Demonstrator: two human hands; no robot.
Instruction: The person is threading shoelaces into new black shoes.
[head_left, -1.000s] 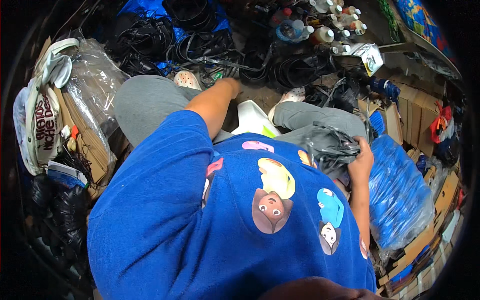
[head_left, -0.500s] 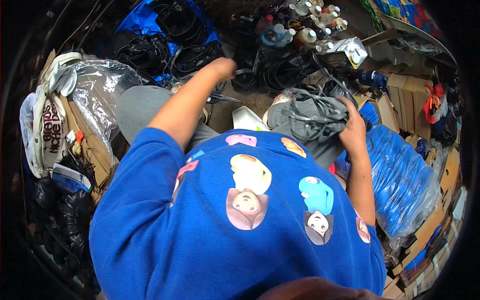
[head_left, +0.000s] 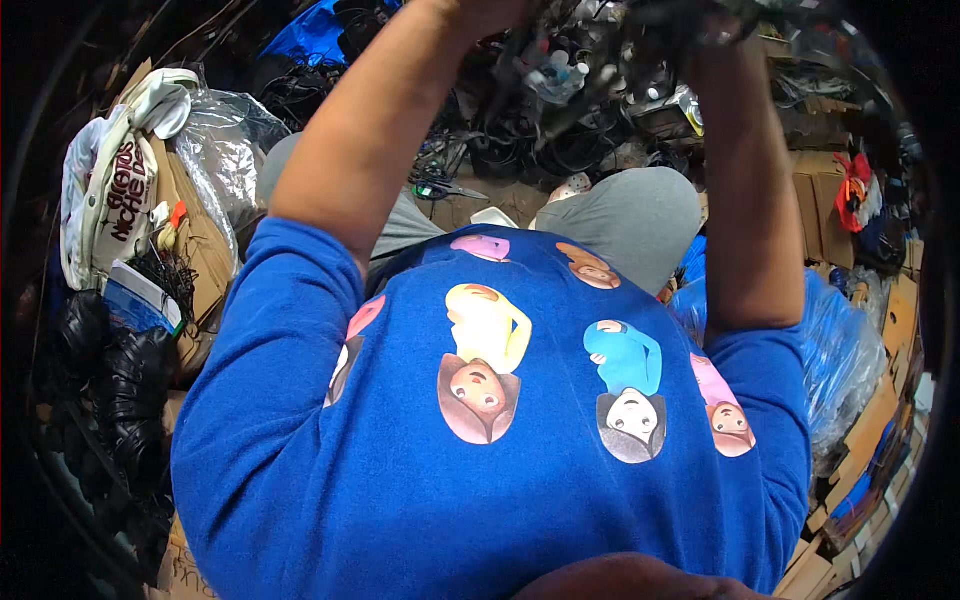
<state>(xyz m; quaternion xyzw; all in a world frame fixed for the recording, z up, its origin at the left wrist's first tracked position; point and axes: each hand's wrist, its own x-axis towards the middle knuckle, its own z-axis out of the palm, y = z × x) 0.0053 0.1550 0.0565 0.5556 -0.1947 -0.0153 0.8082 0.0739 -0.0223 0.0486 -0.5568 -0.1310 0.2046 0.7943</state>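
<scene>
A tangled bundle of thin black cord-like strips [head_left: 640, 35] is held up at the top of the view, dark and blurred by motion. My right hand [head_left: 725, 42] is raised beside it, closed on its right side. My left hand [head_left: 492, 14] is up at the bundle's left end, cut off by the upper edge, so its fingers do not show. Both arms stretch forward, well above my grey-clad knees. Scissors [head_left: 455, 190] lie on the floor between my legs, close to a white object [head_left: 492, 217] that my shirt partly covers.
Black coils lie ahead, near plastic bottles [head_left: 560, 78] and a blue sheet [head_left: 308, 38]. To my left are a white cloth bag [head_left: 90, 215], clear plastic wrap [head_left: 225, 140] and black shiny bundles [head_left: 135, 410]. On my right sit a blue plastic-wrapped pack [head_left: 845, 355] and cardboard [head_left: 822, 215].
My right hand has lifted the black bundle from my right knee up and forward. My left hand has also risen to the upper edge, and the knee now shows bare of the bundle.
</scene>
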